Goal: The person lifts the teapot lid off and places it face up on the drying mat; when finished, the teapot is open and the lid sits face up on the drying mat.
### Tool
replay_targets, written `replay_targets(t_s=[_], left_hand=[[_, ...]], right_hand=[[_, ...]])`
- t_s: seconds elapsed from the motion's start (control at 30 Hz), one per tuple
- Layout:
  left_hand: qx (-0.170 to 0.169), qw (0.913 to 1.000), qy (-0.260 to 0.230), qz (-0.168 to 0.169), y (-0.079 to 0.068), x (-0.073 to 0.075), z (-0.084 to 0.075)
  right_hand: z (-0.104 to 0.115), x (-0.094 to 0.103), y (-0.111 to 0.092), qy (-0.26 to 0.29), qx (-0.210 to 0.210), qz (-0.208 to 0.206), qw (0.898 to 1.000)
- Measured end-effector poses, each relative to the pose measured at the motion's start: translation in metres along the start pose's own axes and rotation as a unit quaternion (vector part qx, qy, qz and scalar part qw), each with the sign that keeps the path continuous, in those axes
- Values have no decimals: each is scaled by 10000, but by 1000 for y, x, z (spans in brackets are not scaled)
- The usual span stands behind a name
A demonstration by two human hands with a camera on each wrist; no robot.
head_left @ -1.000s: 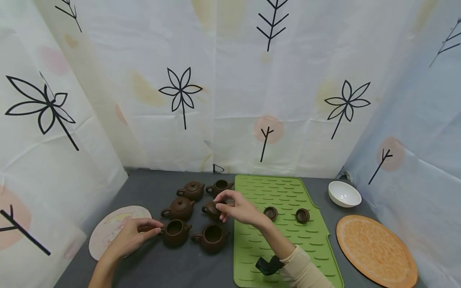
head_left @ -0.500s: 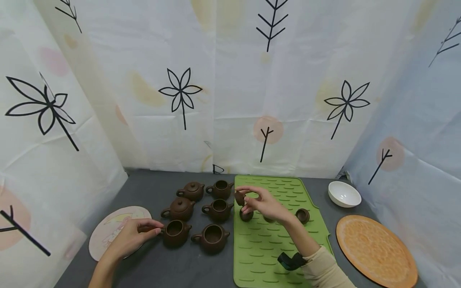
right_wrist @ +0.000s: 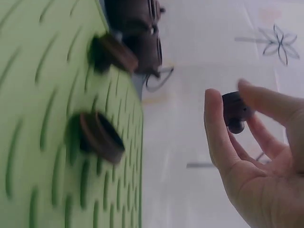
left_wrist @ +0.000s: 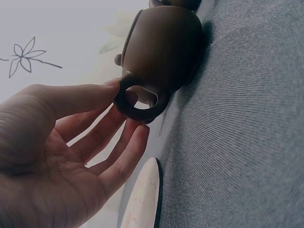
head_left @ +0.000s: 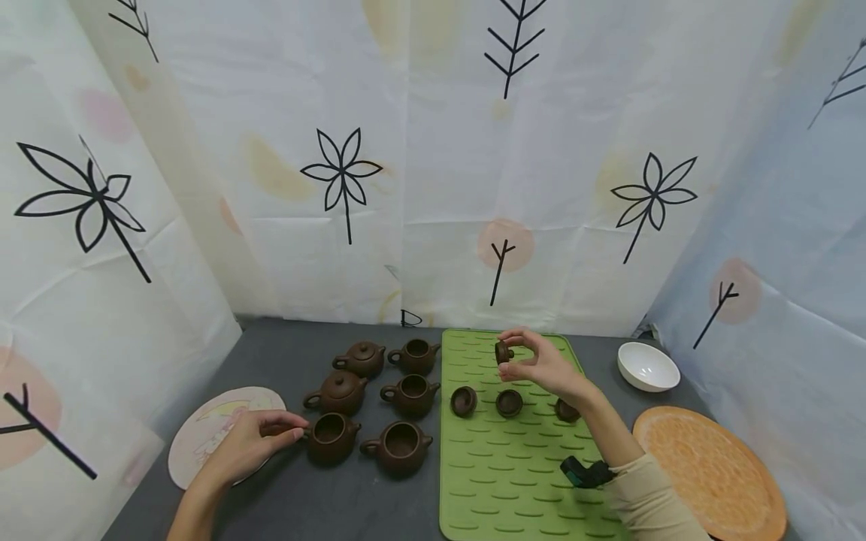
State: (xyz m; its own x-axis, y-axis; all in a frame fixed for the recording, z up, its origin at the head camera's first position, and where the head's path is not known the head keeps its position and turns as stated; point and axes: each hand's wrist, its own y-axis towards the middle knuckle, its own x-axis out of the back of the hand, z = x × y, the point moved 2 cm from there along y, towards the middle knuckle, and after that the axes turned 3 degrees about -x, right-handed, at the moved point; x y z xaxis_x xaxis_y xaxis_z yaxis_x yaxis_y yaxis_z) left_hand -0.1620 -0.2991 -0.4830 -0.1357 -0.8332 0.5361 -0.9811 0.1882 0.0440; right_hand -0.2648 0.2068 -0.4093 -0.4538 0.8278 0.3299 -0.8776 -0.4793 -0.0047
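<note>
Got a white bowl (head_left: 648,367) around 4 o'clock in the head view, with an orange disc (head_left: 717,466) at its 5 o'clock. Also spotting a pale printed disc (head_left: 199,432) near 8 o'clock and flower-print sheeting (head_left: 440,150) up at 12.

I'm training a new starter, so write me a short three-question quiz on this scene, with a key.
1. Count: how many of the pots stand open at the top?
2. True or false: the left grip holds a pot by its spout.
3. Fill in: the right grip holds a small ____ clear of the mat.

Key
1. Four.
2. False; it holds the handle.
3. Lid.
</note>
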Motion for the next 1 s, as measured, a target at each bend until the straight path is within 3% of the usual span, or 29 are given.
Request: replay_targets(t_s=[0.17,0.5,0.73,1.0], left_hand=[[61,10000,11,-30,-1,0,-1],[172,9998,31,-78,0,-1,-3],[143,9999,-24,-58,0,-1,-1],[155,9999,-15,-59,0,-1,-1]], right_hand=[[-14,26,-6,-235,-185,-176,9994],[-41,62,-16,-157,-583,-290,9978],[-61,77,-19,-261,-960,-428,9941],[-78,86,-23,-989,-1071,-491,9881]])
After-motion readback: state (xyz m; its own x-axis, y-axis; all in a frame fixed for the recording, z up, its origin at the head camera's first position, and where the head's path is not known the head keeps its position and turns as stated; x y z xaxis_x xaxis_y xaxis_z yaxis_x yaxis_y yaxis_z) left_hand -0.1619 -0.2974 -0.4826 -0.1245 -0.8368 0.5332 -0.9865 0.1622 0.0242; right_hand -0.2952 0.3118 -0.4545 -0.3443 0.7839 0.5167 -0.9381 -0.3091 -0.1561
